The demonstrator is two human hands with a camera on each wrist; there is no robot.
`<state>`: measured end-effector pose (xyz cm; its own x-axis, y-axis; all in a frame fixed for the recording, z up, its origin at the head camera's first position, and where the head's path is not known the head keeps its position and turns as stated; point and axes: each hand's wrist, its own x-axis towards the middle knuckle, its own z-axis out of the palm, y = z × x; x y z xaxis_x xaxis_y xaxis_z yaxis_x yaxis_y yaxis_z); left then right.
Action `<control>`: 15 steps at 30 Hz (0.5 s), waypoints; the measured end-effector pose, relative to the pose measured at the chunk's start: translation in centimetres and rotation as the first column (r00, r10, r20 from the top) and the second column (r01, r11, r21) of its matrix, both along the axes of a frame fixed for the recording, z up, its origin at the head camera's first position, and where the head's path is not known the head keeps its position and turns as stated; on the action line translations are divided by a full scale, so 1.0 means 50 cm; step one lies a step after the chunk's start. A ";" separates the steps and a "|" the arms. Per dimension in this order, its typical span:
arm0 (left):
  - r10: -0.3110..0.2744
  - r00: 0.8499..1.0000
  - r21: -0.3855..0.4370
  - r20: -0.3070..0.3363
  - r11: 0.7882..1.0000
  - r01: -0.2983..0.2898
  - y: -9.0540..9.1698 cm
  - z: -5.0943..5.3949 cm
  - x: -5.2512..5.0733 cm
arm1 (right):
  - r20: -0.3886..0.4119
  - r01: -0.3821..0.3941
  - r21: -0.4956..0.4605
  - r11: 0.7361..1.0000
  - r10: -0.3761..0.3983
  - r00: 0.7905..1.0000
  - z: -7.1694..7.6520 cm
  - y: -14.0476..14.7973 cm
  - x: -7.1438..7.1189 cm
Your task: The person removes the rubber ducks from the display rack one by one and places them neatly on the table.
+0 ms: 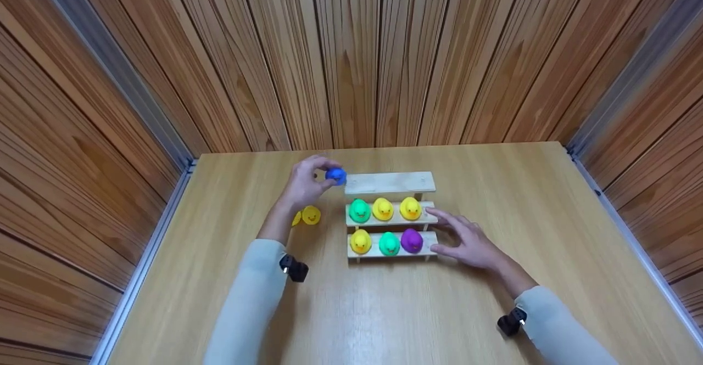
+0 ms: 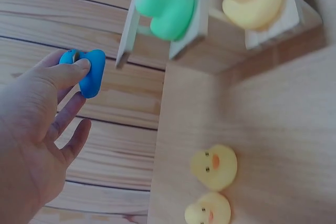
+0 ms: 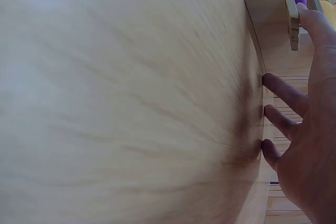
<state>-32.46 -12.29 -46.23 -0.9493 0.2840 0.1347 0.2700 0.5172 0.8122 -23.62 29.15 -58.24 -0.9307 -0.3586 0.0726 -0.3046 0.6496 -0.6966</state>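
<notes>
A blue rubber duck (image 1: 335, 176) is pinched between the thumb and fingers of my left hand (image 1: 307, 181), beside the left end of the rack's bare top shelf (image 1: 390, 181). The wooden rack has three steps. On its middle shelf sit a green duck (image 1: 360, 211) and two yellow ducks (image 1: 383, 209). Along the bottom shelf stand a yellow duck (image 1: 361, 241), a green duck (image 1: 389, 243) and a purple duck (image 1: 412, 240). My right hand (image 1: 467, 241) is at the rack's right side, thumb by the bottom shelf's end, fingers spread.
Two yellow ducks (image 2: 214, 167) rest on the table left of the rack, partly behind my left wrist in the head view. Wooden plank walls (image 1: 351, 63) enclose the table (image 1: 219, 200) at the back and both sides.
</notes>
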 end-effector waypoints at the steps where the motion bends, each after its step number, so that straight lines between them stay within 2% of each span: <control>1: 0.005 1.000 0.002 0.008 1.000 -0.005 -0.006 -0.001 0.001 | 0.000 0.000 0.000 1.000 0.000 1.000 0.001 0.000 0.000; 10: 0.042 0.998 0.003 0.046 0.999 -0.042 -0.067 -0.021 0.014 | 0.002 -0.011 -0.009 1.000 0.011 1.000 -0.002 -0.001 -0.001; 15: 0.072 0.995 -0.014 0.071 0.997 -0.071 -0.100 -0.025 0.020 | 0.006 -0.007 -0.009 1.000 0.007 1.000 -0.003 0.002 -0.001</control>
<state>-31.48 -17.30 -47.49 -0.9743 0.2162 0.0626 0.1732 0.5428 0.8218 -23.66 29.25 -58.38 -0.9285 -0.3646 0.0700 -0.3048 0.6411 -0.7043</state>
